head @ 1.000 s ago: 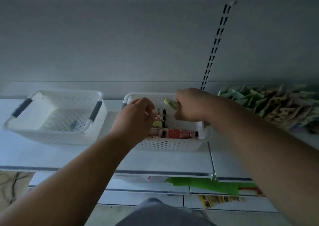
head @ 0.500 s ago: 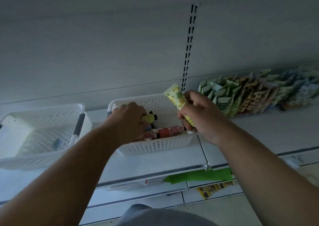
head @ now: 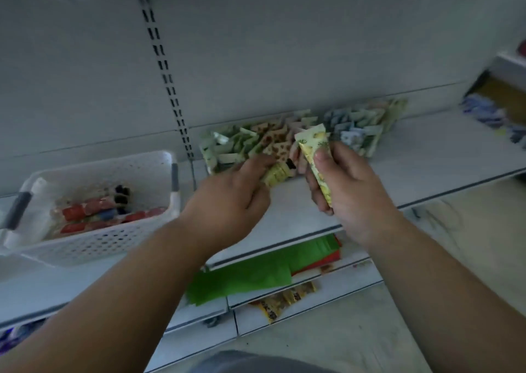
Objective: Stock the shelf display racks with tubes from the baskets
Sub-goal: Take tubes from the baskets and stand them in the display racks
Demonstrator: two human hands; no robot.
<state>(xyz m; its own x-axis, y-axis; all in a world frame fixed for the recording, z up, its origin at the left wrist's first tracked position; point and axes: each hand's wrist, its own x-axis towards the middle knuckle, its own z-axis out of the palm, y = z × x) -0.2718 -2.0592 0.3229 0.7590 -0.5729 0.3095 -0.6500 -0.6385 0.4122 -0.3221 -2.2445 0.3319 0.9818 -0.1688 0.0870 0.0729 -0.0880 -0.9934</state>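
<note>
The right hand point(head: 350, 190) grips a yellow tube point(head: 314, 162), crimped end pointing up and away. The left hand point(head: 230, 199) pinches a second tube point(head: 277, 173), black cap pointing right.

1. The basket point(head: 94, 239) sits on the shelf point(head: 427, 162), at its left end.
2. Loose tubes point(head: 105, 213) lie inside the basket.
3. A slotted upright point(head: 168, 82) runs up the back wall, behind and just right of the basket.
4. Right of the basket, a row of tubes point(head: 284, 139) lies on the shelf against the back wall.
5. The left hand point(head: 230, 199) is right of the basket, over the shelf, with a tube point(head: 277, 173) in its fingers, near the row.
6. The right hand point(head: 350, 190) is farther right of the basket, gripping a second tube point(head: 314, 156) in front of the row.
7. Below and right of the basket, packets point(head: 256, 273) lie on a lower shelf point(head: 327, 296).
</note>
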